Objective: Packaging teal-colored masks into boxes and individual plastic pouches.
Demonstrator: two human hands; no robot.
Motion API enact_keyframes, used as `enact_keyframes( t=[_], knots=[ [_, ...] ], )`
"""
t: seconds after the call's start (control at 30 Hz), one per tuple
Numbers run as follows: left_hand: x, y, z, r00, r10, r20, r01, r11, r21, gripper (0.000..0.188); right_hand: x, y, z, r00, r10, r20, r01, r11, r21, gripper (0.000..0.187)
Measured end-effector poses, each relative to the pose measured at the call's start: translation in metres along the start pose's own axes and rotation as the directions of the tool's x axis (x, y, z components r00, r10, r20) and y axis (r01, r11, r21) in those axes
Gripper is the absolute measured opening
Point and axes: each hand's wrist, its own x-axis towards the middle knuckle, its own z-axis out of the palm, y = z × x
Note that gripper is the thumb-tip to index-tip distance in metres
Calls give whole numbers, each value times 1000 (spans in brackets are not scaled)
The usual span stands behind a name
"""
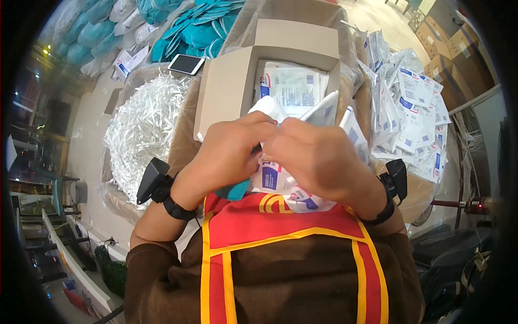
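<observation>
Both my hands meet in front of my chest, fingers closed. My left hand (229, 148) and my right hand (318, 154) pinch a white plastic packet with blue and red print (270, 177) near its top. Its lower part hangs below my fingers, over my red apron (286, 227); my fingertips are partly hidden behind my knuckles. A bit of teal material (234, 190) shows under my left hand. Just beyond my hands stands an open cardboard box (224, 92) with similar flat white packets (294, 86) in it; some stand tilted at its near right side.
At left, a lined carton is heaped with thin white strips (143, 129). A phone (186, 64) lies above it, near stacked teal cup-shaped pieces (199, 32). Many sealed white packets (413, 108) pile up at right. Brown cartons (458, 54) stand at the far right.
</observation>
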Motion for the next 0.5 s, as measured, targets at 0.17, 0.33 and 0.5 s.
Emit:
enact_keyframes(
  t=[0.17, 0.33, 0.5],
  knots=[
    [-10, -25, -14, 976, -93, -195, 34, 957, -289, 35, -14, 27, -27, 918, 131, -375, -206, 964, -167, 56],
    [-10, -28, -17, 981, 0, -195, -74, 925, -374, 37, -40, 48, -23, 758, 649, 71, -446, 436, 781, 59],
    [-7, -16, -3, 888, -188, -419, 56, 949, -309, 36, -38, 41, -13, 834, 513, -202, -371, 794, 482, 28]
  ],
)
